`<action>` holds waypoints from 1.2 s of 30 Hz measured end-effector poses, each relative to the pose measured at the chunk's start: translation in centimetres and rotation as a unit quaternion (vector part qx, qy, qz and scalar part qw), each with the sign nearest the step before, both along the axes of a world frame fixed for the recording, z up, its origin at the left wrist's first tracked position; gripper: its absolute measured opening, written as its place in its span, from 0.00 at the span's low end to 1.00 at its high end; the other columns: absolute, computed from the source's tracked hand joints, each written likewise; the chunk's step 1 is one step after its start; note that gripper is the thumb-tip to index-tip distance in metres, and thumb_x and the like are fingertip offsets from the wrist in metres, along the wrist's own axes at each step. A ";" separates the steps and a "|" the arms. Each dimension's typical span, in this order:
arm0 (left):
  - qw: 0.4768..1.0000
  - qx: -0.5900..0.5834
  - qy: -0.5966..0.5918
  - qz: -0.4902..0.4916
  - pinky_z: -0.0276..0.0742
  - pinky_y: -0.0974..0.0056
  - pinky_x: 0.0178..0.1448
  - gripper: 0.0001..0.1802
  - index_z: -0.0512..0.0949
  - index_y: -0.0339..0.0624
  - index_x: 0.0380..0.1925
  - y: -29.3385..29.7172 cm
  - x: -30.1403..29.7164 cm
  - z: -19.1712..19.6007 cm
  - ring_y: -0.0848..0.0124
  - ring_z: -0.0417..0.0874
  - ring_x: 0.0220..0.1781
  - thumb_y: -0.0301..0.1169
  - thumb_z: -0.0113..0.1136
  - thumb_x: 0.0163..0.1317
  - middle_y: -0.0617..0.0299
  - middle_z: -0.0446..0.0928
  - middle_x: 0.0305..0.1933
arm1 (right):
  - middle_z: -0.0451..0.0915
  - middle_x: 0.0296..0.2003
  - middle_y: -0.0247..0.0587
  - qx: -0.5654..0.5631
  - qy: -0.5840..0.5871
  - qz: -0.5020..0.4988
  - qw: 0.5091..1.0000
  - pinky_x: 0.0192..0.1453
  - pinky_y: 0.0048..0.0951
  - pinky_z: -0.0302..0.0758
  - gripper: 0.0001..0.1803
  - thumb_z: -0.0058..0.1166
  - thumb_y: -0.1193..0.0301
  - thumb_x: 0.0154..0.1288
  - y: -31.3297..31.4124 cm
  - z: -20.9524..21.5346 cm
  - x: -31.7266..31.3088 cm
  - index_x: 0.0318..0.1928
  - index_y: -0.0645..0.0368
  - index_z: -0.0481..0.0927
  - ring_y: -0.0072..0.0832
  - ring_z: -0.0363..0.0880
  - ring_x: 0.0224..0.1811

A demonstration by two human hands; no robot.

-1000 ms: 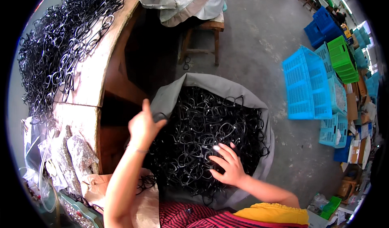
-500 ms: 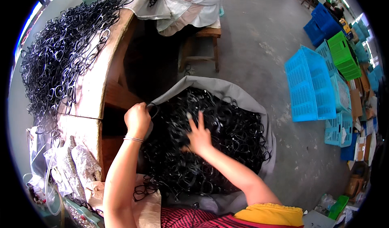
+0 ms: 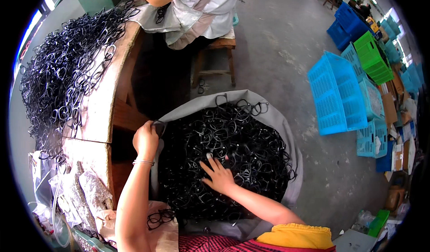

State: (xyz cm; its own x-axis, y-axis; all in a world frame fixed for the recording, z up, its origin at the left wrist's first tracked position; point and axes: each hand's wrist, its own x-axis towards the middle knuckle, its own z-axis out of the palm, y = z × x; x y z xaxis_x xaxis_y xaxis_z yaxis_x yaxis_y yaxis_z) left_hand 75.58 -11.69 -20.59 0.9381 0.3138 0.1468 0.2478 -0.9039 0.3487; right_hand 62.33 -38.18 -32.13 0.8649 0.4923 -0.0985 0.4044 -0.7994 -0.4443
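A large grey fabric sack point(image 3: 293, 193) stands in front of me, full of black eyeglass frames point(image 3: 255, 149). My left hand point(image 3: 146, 141) is closed on the sack's left rim, and a black loop of a frame shows right beside its fingers. With fingers spread, my right hand point(image 3: 219, 176) lies palm down on the heap and grips nothing that I can see. Several frames lie over the sack's far rim. Another heap of black frames point(image 3: 56, 68) covers the wooden bench point(image 3: 92, 106) at left.
A co-worker in white point(image 3: 208, 12) sits on a wooden stool point(image 3: 224, 43) beyond the sack. Blue crates point(image 3: 333, 95) and a green crate point(image 3: 374, 57) stand at right. Plastic bags point(image 3: 92, 187) hang by the bench's near end. Two frames lie on the floor near the stool.
My right hand has moved slightly down and its fingers have spread wider. Some frames now lie against the sack's far rim. My left hand stays at the left rim; the view has shifted slightly.
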 end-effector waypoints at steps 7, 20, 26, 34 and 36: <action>0.994 0.066 0.076 -0.030 0.81 0.51 0.43 0.11 0.85 0.47 0.42 -0.9 -0.5 2.3 0.51 0.87 0.41 0.37 0.57 0.69 0.51 0.86 0.37 | 0.78 0.61 0.41 -0.067 0.168 0.083 0.980 0.49 0.45 0.80 0.24 0.63 0.65 0.55 2.3 3.6 10.8 0.55 0.45 0.85 0.43 0.83 0.52; 0.998 -0.034 -0.001 0.048 0.80 0.46 0.47 0.11 0.84 0.44 0.39 0.3 -1.2 0.6 0.45 0.85 0.44 0.37 0.58 0.67 0.46 0.84 0.39 | 0.65 0.70 0.58 0.014 -0.004 -0.252 0.968 0.69 0.51 0.70 0.51 0.63 0.38 0.56 -8.0 -3.0 11.3 0.70 0.62 0.69 0.51 0.64 0.73; 0.997 0.033 0.060 0.017 0.81 0.50 0.47 0.12 0.85 0.43 0.43 -0.5 -1.2 3.0 0.48 0.86 0.44 0.37 0.58 0.68 0.48 0.85 0.40 | 0.83 0.53 0.50 0.083 0.209 -0.322 0.920 0.67 0.38 0.74 0.45 0.73 0.43 0.47 -18.1 -3.4 24.4 0.59 0.60 0.80 0.46 0.79 0.61; 0.995 0.026 0.079 0.049 0.81 0.51 0.49 0.14 0.85 0.44 0.46 -0.9 -0.5 2.9 0.49 0.86 0.46 0.39 0.60 0.68 0.49 0.85 0.43 | 0.86 0.35 0.47 0.584 0.373 -0.525 0.494 0.45 0.40 0.79 0.09 0.51 0.72 0.57 -21.9 -7.2 21.5 0.33 0.65 0.79 0.40 0.86 0.35; 0.997 0.013 0.074 0.033 0.82 0.52 0.48 0.14 0.85 0.44 0.46 -0.4 -1.3 2.3 0.50 0.87 0.45 0.39 0.60 0.68 0.49 0.86 0.41 | 0.86 0.33 0.46 0.474 0.449 -0.505 0.565 0.44 0.39 0.80 0.12 0.56 0.67 0.58 -24.1 -9.6 19.3 0.37 0.64 0.79 0.38 0.86 0.35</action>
